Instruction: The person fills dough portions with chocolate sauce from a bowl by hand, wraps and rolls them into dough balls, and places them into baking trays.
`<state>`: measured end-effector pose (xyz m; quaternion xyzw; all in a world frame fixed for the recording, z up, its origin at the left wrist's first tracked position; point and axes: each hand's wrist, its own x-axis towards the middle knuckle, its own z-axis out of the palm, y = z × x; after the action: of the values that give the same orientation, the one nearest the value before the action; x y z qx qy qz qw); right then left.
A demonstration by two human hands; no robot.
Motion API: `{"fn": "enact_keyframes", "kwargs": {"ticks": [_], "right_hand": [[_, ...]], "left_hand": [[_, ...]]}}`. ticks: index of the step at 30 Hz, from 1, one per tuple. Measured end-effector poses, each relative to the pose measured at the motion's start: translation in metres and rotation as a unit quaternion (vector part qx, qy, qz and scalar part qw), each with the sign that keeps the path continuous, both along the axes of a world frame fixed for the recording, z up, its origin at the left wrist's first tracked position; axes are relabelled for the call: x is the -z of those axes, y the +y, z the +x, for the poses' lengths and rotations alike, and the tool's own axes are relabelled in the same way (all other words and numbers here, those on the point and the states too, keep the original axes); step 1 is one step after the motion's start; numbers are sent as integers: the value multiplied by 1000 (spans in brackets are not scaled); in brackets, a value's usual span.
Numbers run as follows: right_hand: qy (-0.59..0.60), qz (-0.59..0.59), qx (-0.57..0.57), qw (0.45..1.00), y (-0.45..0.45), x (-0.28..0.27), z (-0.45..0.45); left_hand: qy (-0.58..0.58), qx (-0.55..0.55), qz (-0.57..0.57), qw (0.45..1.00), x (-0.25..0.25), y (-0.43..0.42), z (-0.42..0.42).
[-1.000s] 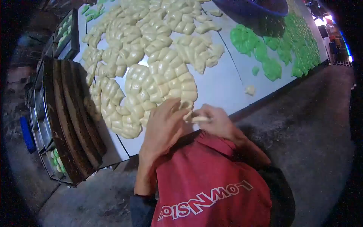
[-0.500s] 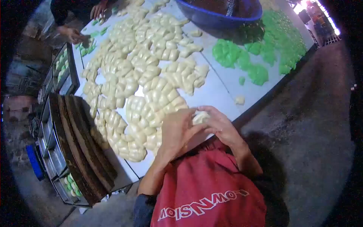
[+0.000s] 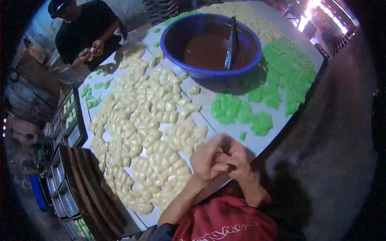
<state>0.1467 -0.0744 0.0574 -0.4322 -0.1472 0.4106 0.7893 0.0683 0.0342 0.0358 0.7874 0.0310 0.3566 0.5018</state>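
Observation:
My left hand (image 3: 208,160) and my right hand (image 3: 238,162) meet above the near edge of the table, their fingers curled against each other. The piece of cream dough that showed between them a moment ago is covered by the fingers now. Left of my hands, many soft cream dough pieces (image 3: 161,140) lie pressed side by side in a broad sheet. Just beyond my fingertips is a small green dough bit (image 3: 243,135), near larger green dough pieces (image 3: 260,122).
A blue basin (image 3: 209,73) of brown liquid, a dark-handled tool (image 3: 231,44) leaning in it, stands further back. Stacked trays (image 3: 66,197), some holding green and white pieces, line the left edge. Across the table, a co-worker (image 3: 86,30) holds something small in both hands.
My view has tilted up, showing more of the basin and the co-worker. My hands have closed together over the cream dough piece. The loose cream bit on the table no longer shows.

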Motion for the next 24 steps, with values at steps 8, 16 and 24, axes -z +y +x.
{"fn": "enact_keyframes", "kwargs": {"ticks": [8,16,24], "right_hand": [[-23,18,-57,998,48,-41,102],[-613,-339,-169,694,183,-3,297],[-636,-355,-317,607,209,59,327]], "left_hand": [[-15,26,-333,942,31,-23,85],[253,6,-412,875,13,24,37],[197,-36,-478,855,23,28,4]]}}
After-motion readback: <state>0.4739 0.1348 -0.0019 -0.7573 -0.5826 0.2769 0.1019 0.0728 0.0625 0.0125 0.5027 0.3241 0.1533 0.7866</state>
